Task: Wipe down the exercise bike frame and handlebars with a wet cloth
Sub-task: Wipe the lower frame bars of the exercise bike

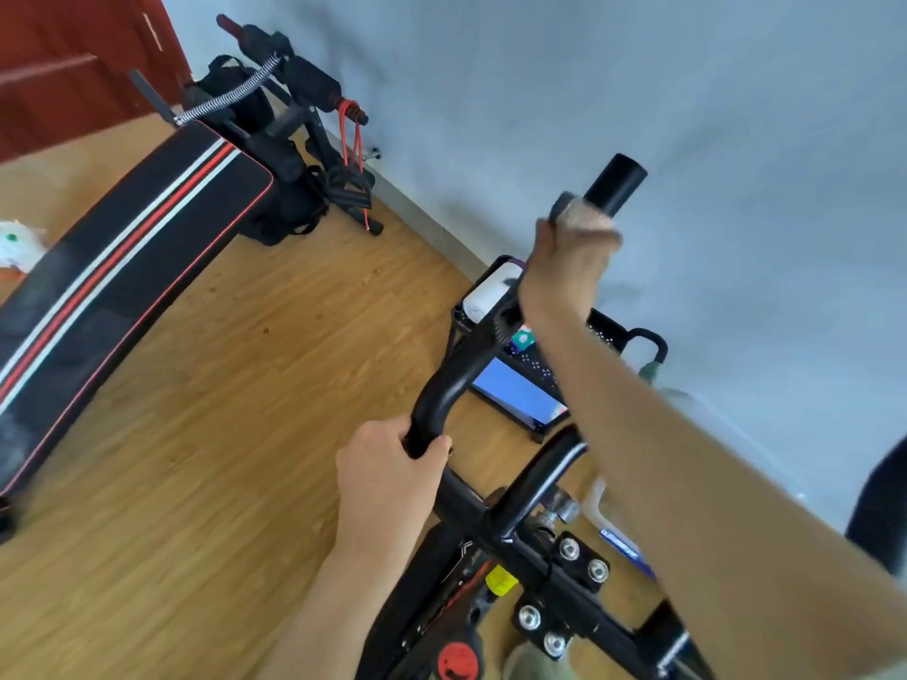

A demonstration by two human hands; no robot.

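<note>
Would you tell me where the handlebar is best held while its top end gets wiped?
Grip the handlebar at its lower bend, from the left, as the left hand does: the tube there is round, bare and clear of the right hand holding the cloth near the tip.

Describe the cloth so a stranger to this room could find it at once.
Find the black handlebar rising toward the grey wall. Near its top end the right hand grips it. The cloth is the pale crumpled bit under that hand, the only light thing on the black tube.
</note>
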